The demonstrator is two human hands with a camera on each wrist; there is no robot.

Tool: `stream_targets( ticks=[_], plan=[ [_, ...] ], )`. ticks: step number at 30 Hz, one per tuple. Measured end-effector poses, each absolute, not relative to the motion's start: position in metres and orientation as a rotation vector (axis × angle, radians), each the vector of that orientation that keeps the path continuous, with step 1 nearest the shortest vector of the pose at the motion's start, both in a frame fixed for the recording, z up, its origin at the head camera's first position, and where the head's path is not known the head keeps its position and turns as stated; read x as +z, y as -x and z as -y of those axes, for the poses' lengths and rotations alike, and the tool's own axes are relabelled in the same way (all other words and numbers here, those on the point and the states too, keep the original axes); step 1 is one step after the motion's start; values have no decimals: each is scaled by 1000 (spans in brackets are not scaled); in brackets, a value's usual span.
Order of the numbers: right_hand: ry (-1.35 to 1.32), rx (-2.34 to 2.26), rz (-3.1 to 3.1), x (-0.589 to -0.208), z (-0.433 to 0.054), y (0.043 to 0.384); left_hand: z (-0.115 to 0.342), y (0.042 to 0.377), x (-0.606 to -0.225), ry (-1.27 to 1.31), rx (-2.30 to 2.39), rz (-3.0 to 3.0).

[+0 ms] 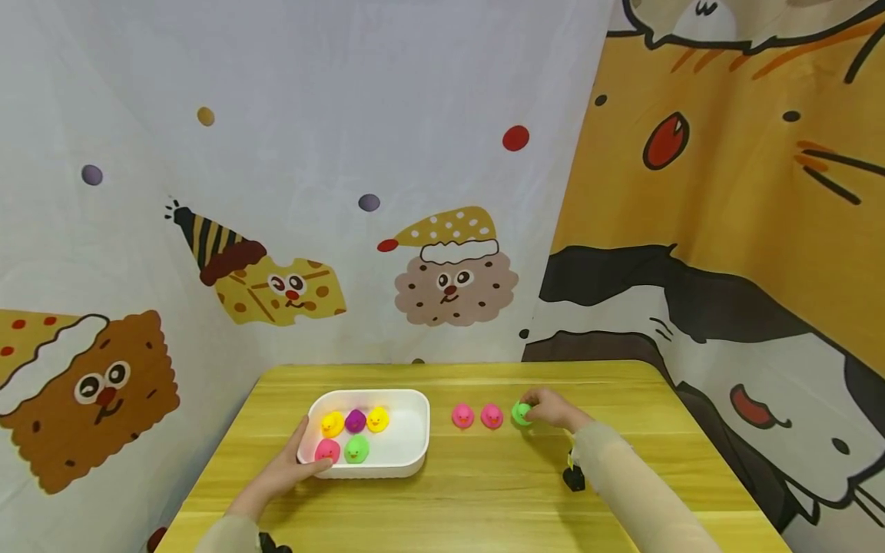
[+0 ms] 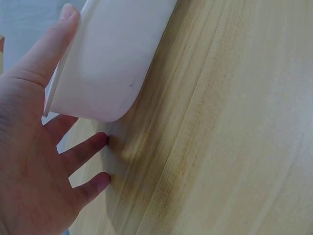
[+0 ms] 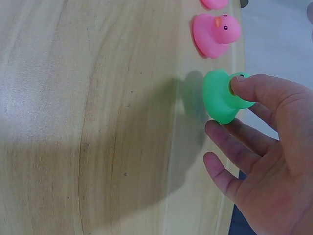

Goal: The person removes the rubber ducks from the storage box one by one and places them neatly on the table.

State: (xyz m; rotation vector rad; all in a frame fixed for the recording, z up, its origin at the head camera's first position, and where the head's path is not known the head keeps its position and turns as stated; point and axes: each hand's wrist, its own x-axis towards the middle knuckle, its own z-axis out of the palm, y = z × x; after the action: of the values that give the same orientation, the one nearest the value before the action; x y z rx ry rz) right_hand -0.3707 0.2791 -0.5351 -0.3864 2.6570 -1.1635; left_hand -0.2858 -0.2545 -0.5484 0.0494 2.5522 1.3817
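My right hand (image 1: 555, 408) pinches a green rubber duck (image 3: 219, 97) between thumb and fingers, low at the table's right side. Left of it, two pink rubber ducks (image 1: 462, 415) stand in a row with the green one. My left hand (image 1: 278, 470) grips the left end of a white plastic box (image 1: 404, 430), its thumb at the front rim. Inside the box sit a purple duck (image 1: 356, 421), two yellow ducks (image 1: 377, 419), a pink duck (image 1: 326, 447) and another green duck (image 1: 356, 449), mostly toward the left. In the left wrist view, the lower fingers spread beside the box wall.
The wooden table (image 1: 456, 507) carries the box and ducks. A printed cloth (image 1: 442, 92) with cartoon figures hangs behind it and along the sides. A small black object (image 1: 574, 478) with a yellow strap is at the right wrist.
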Motion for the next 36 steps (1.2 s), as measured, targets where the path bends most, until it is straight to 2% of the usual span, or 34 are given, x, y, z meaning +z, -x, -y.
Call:
stream_targets(
  ticks=[36],
  plan=[
    [268, -1235, -2703, -552, -277, 365, 256, 288, -552, -45, 1358, -2561]
  ],
)
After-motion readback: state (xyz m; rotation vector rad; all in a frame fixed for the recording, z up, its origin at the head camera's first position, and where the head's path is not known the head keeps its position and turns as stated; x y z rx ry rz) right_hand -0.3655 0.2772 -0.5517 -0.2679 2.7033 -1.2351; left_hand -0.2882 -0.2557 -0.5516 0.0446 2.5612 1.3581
